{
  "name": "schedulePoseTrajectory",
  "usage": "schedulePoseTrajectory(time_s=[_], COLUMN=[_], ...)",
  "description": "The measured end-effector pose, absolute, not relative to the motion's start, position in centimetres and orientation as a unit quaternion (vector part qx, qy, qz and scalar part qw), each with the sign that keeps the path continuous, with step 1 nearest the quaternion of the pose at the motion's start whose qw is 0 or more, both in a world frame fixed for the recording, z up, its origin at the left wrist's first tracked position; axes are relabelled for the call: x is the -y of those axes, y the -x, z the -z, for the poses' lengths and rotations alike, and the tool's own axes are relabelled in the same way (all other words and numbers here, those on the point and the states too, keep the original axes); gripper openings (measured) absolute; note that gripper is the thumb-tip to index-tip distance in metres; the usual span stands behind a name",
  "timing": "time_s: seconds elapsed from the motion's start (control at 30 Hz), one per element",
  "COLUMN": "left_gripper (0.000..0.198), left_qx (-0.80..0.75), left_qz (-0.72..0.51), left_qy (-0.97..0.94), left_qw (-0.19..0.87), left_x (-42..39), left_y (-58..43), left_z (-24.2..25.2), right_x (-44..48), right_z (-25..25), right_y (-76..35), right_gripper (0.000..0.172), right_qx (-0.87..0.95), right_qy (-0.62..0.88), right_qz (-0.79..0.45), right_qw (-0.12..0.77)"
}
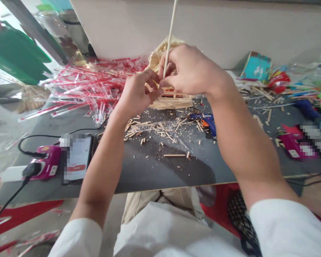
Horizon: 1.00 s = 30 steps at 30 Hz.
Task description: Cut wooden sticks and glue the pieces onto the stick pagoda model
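A long thin wooden stick [170,34], like a chopstick, stands nearly upright with its top leaning slightly right. My right hand [192,69] pinches it near its lower end. Close beside it, the curled fingers of my left hand [139,89] come together by the stick's foot; what lies between them is hidden. Behind and below both hands is a pale model built of wooden sticks [173,103], partly covered by them. Its rear part [156,55] rises higher, against the wall.
Red-and-clear plastic wrappers [96,82] pile up at left. Cut stick pieces [173,155] litter the dark table [149,175]. A blue glue gun [210,123] lies by my right forearm. At left are a phone [79,157] and a purple power adapter [49,160] with cables; another purple adapter [296,144] lies right.
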<state>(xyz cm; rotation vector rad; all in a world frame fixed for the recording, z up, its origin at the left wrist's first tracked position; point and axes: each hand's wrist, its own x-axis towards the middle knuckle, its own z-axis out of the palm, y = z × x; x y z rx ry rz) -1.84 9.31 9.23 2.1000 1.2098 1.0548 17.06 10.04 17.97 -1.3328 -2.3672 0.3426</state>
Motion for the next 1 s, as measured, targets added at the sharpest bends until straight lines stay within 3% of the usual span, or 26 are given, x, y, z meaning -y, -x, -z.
schedulePoseTrajectory(time_s=[0.43, 0.53, 0.7, 0.9, 1.0], left_gripper=[0.028, 0.028, 0.016, 0.032, 0.034], left_qx=[-0.447, -0.457, -0.42, -0.337, -0.249], left_qz=[-0.394, -0.394, -0.423, -0.248, -0.191], left_qy=[-0.762, -0.752, -0.752, -0.785, -0.696], left_qw=[0.253, 0.267, 0.282, 0.458, 0.646], left_x=[-8.9, -8.4, -6.1, -1.7, 0.1], left_y=[1.7, 1.9, 2.5, 0.5, -0.9], left_z=[-9.7, -10.4, -13.2, -14.3, -11.8], right_x=[-9.7, -9.4, -6.0, -1.2, -0.3], right_z=[-17.8, -17.5, -16.7, -11.5, -8.2], right_y=[-16.7, -17.6, -20.0, -22.1, -22.8], right_gripper=[0.029, 0.025, 0.021, 0.035, 0.033], right_qx=[0.838, 0.828, 0.754, 0.675, 0.657], right_qy=[0.493, 0.47, 0.363, 0.257, 0.204], right_qz=[-0.123, -0.178, -0.359, -0.496, -0.534], right_qw=[0.197, 0.249, 0.414, 0.482, 0.491])
